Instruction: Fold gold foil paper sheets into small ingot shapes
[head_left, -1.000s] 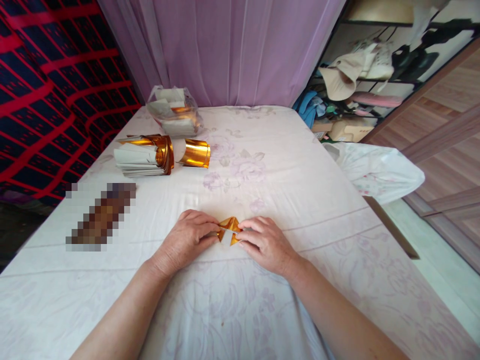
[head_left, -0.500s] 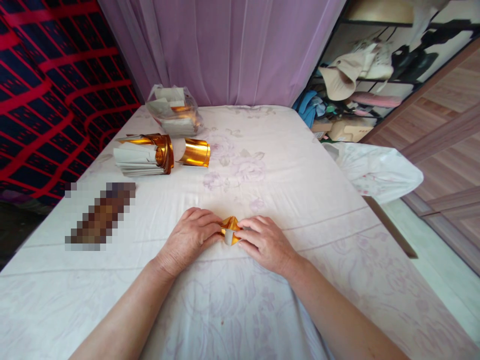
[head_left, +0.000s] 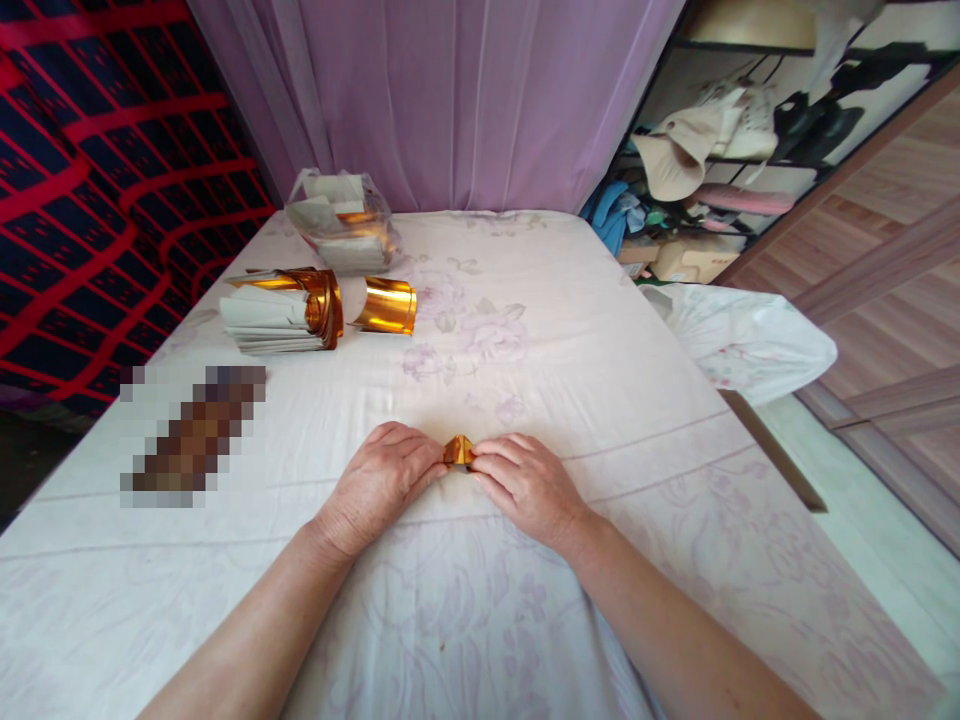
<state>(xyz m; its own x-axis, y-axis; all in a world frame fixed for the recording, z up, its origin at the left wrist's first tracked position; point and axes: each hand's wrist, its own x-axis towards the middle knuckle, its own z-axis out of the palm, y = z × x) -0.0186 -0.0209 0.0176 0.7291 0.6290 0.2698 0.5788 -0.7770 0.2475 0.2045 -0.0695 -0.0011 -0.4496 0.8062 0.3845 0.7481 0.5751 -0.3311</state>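
Observation:
A small folded piece of gold foil paper lies on the white flowered sheet in front of me. My left hand and my right hand press on it from either side, fingertips nearly meeting, so only its top edge shows. Both hands rest knuckles-up on the sheet.
At the far left lie a stack of gold-and-white paper strips, a curled gold sheet and a clear bag of folded papers. A blurred patch covers something on the left. A white pillow hangs off the right edge.
My fingers have closed in on the gold paper. It was a wider shape with a white face showing; now it is folded smaller and mostly covered.

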